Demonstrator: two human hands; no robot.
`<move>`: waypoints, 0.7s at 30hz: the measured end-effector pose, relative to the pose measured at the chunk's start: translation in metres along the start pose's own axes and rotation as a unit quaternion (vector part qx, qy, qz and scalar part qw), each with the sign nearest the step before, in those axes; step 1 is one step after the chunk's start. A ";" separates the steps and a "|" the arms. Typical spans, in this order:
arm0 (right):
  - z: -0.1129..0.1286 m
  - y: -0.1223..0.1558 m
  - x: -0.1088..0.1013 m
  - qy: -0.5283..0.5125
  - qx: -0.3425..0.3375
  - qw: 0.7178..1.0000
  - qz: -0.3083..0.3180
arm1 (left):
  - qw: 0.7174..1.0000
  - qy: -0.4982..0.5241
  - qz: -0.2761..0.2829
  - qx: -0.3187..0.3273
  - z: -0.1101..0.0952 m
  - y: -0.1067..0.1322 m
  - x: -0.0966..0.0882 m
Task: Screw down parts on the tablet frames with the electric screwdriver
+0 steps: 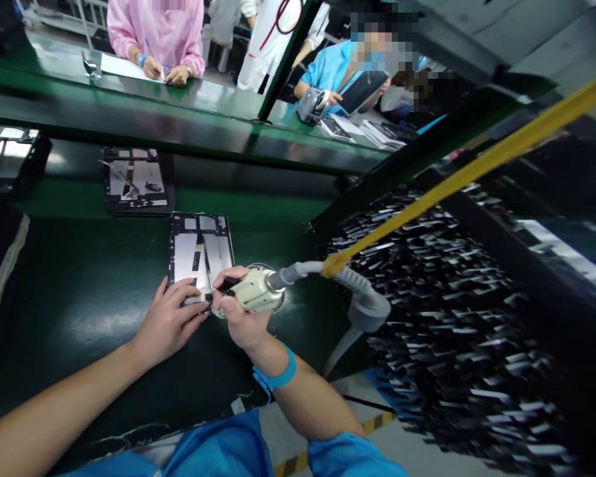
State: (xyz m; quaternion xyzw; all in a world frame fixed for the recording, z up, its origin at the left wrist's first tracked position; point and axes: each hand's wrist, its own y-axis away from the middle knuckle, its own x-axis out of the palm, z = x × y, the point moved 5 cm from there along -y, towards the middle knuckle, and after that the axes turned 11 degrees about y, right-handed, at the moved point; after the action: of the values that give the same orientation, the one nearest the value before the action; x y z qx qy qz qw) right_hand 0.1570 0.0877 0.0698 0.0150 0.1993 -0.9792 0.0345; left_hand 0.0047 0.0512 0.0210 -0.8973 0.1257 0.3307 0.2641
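Note:
An opened tablet [183, 255], its silvery inside and black frame showing, lies on the dark green bench [89, 285]. My left hand [166, 321] is at its lower edge, fingers bent over the bottom part and thumb beside it. In my right hand [243, 324] is a pale electric screwdriver [258, 291], gripped with its nose toward the tablet's lower right corner. The bit tip and any screw there are hidden by my fingers. A grey cable runs from the screwdriver's rear end to a yellow strap [457, 185]. Behind the screwdriver, a round metallic dish [279, 303] is partly covered.
Another opened tablet [138, 173] with loose parts lies farther back, and more stand at the far left [4, 156]. A dense rack of dark strips [442, 318] fills the right. Across a green rail [179, 132], people sit working; one holds a dark panel [362, 91].

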 end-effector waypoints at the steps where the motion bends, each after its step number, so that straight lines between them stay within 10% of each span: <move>1: 0.002 -0.002 -0.003 -0.008 -0.001 1.000 -0.005 | 1.000 -0.002 -0.002 0.002 0.000 0.000 0.000; 10: 0.005 -0.032 -0.082 0.089 -0.019 0.971 -0.219 | 1.000 -0.005 0.001 -0.005 0.000 0.000 0.000; 21: -0.008 -0.034 -0.083 0.144 0.019 0.963 -0.227 | 1.000 -0.007 0.007 -0.003 -0.001 0.000 -0.001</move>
State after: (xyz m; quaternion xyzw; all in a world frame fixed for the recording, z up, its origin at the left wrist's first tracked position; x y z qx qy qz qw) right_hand 0.2371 0.1269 0.0792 0.1109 0.1817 -0.9525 -0.2179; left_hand 0.0045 0.0513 0.0221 -0.8949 0.1294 0.3392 0.2593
